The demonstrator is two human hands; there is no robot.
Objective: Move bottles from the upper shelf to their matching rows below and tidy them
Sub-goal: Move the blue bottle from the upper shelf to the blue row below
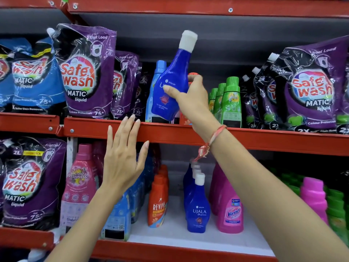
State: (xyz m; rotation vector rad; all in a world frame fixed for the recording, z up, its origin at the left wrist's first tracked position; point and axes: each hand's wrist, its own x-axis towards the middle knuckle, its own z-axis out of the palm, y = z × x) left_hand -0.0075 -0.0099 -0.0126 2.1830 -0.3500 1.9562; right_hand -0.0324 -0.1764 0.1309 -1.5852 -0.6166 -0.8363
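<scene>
My right hand (190, 99) grips a dark blue Ujala bottle (170, 86) with a white cap, tilted and lifted above the upper shelf's red edge (170, 132). Behind it stand a light blue bottle (158, 72) and an orange-capped bottle (192, 75), mostly hidden. My left hand (122, 157) is open, fingers spread, its fingertips at the upper shelf's front edge. On the lower shelf a row of matching blue Ujala bottles (197, 207) stands between an orange Revive row (158, 201) and pink Vanish bottles (229, 210).
Purple Safewash pouches (85, 72) fill the upper shelf's left, more pouches (309, 87) its right, with green bottles (229, 103) between. Below are pink freshness bottles (79, 184), light blue bottles (120, 214), magenta and green bottles (313, 195) at the right, and white shelf floor (173, 237).
</scene>
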